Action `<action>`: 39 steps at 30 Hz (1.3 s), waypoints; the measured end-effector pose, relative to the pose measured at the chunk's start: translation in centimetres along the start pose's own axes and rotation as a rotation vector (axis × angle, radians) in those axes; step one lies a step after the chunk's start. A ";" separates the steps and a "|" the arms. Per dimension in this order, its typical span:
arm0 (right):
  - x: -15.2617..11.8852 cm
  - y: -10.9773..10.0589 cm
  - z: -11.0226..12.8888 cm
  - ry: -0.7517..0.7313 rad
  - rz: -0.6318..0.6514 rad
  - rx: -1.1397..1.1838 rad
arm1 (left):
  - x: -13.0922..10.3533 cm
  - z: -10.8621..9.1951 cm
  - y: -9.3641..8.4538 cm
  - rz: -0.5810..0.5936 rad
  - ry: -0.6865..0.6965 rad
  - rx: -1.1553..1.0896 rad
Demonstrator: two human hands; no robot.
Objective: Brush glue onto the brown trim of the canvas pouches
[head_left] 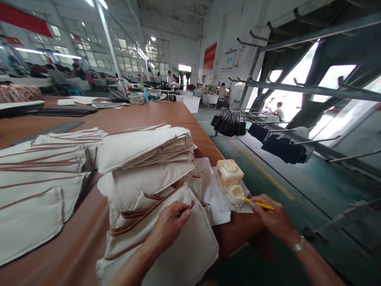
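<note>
My left hand [174, 222] pinches the end of the brown trim on a cream fabric piece [190, 242] at the front of a pile. In my right hand [272, 216] is a yellow brush [260, 204], its tip at the mouth of a small, stained open pot [237, 193]. Just behind that pot stands a yellowish, glue-stained plastic container [229, 172]. Both rest on crumpled white paper [216, 198] at the table's right edge. A folded stack of cream pieces [145, 147] lies behind my left hand.
More cream pieces with brown edging [35, 186] spread across the left of the brown table [166, 113]. Dark flat sheets [65, 111] lie farther back. Right of the table, a metal rack [297, 89] holds dark hanging pieces [228, 123]. People sit and stand in the background.
</note>
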State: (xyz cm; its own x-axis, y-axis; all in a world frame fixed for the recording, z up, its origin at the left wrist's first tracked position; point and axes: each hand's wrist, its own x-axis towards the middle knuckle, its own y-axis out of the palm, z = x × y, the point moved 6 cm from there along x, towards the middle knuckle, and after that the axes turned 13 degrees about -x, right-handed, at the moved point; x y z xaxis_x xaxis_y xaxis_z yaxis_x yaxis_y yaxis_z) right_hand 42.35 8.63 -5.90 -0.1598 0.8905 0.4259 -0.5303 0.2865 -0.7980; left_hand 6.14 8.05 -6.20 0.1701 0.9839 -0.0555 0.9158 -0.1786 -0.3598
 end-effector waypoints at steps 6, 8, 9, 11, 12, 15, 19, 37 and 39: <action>-1.8 -2.6 3.4 0.406 -0.255 0.336 | -1.4 -1.5 0.2 0.058 0.019 -0.167; -1.8 -1.7 6.0 0.474 -0.276 0.683 | -1.7 -1.9 0.4 0.089 0.026 -0.182; -1.6 -1.0 7.3 0.490 -0.263 0.799 | -1.8 -2.0 0.5 0.102 0.028 -0.183; -1.2 0.2 9.6 0.492 -0.231 0.909 | -2.2 -2.2 0.8 0.125 0.031 -0.179; -0.9 0.7 10.4 0.486 -0.217 0.920 | -2.4 -2.3 0.9 0.134 0.032 -0.182; 0.0 2.1 11.6 0.440 -0.167 0.901 | -3.0 -2.7 1.2 0.150 0.042 -0.212; 0.7 1.7 11.5 0.396 -0.223 0.755 | -3.9 -3.2 1.3 0.149 0.066 -0.217; 1.4 -2.4 12.8 0.332 -0.206 0.825 | -8.4 -6.0 2.9 -0.101 0.848 0.446; 1.8 -2.7 13.6 0.277 -0.093 0.760 | -8.8 -6.3 3.2 -0.089 0.903 0.526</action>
State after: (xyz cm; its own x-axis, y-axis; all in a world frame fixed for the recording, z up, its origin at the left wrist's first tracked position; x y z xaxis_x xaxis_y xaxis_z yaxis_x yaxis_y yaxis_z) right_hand 32.14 4.64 2.85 0.0717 0.9584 0.2762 -0.9676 0.1341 -0.2141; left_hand 9.82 -1.26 -1.01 0.5164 0.5809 0.6292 0.7018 0.1341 -0.6997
